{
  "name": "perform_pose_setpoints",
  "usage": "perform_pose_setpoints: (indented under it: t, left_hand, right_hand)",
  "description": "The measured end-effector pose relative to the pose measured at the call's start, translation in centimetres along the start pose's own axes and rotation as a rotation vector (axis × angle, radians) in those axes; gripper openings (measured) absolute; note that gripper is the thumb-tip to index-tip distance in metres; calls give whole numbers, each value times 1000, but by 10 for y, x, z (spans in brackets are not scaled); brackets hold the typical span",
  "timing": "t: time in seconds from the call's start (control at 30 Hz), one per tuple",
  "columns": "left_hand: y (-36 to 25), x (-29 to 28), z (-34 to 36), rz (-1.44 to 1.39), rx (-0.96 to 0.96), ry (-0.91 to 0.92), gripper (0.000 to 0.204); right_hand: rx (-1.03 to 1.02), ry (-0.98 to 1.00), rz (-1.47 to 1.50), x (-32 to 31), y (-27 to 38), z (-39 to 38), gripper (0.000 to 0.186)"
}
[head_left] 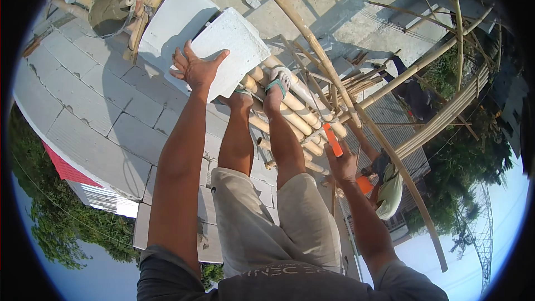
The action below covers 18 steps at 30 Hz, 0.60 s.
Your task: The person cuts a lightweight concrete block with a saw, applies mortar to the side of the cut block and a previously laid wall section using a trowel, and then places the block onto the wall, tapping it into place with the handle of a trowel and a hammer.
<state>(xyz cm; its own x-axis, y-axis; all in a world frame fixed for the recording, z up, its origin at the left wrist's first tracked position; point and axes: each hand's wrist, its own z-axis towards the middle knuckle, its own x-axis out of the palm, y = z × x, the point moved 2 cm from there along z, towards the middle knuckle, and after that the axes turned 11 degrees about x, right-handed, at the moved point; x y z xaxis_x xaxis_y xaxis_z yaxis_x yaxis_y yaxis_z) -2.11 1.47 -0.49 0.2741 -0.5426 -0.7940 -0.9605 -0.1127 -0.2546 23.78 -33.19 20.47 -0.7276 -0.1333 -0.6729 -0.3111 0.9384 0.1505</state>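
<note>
My left hand (pixel 198 69) rests with its fingers spread against a white lightweight concrete block (pixel 237 47). This block sits beside another pale block (pixel 167 28), on or next to the bamboo platform. Out to the right, my right hand (pixel 344 164) is closed around a bright orange, bar-shaped object (pixel 332 140), perhaps a tool handle; the hand hides its lower end. My feet, in sandals, stand on the bamboo poles (pixel 295 111) just past the block.
At the left runs a wall of pale blocks (pixel 89 100). A bucket of wet mortar (pixel 114 8) stands at the upper left. Slanting bamboo scaffold poles (pixel 312 36) cross the right side. Below them is another person in a pale green shirt (pixel 390 192). A concrete floor (pixel 340 17) lies farther down.
</note>
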Motion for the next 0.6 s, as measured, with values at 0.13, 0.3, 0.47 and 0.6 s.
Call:
perform_pose_setpoints:
  t: [0.13,0.3,0.47,0.6]
  left_hand:
    - [33,-36,52,-155,315,28,124]
    - [46,-35,95,-219,308,561,126]
    - [64,-38,81,-140,307,550,128]
    - [68,-45,45,-98,411,495,113]
  right_hand:
    - [44,10,62,4,-3,-4,31]
    - [87,-27,130,-1,5,-2,28]
    - [-24,-30,207,-3,33,-5,27]
    - [70,152,579,-4,24,1,40]
